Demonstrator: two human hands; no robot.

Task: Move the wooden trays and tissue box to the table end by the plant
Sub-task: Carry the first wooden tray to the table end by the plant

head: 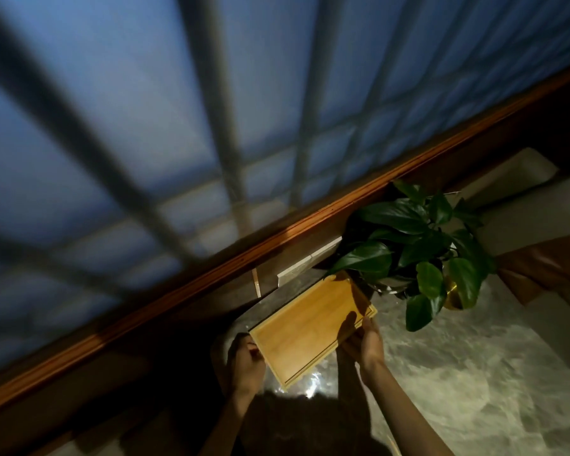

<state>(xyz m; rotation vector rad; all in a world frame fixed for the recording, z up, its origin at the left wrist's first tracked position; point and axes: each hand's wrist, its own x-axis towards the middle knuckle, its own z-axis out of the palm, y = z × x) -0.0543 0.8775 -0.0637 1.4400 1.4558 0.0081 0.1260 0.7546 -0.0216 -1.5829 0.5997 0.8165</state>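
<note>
A flat rectangular wooden tray (305, 327) with a raised rim hangs just above the marble table (474, 373), at its far end. My left hand (246, 365) grips the tray's near left corner. My right hand (362, 340) holds its right edge, thumb on top. The tray's far corner lies under the leaves of a potted plant (415, 245), whose gold pot (453, 296) stands right of the tray. No tissue box or other tray is in view.
A wooden sill (277, 238) runs diagonally behind the table, with a barred window above it. A brown and cream seat (547, 268) stands at the right beyond the plant. The floor left of the table is dark.
</note>
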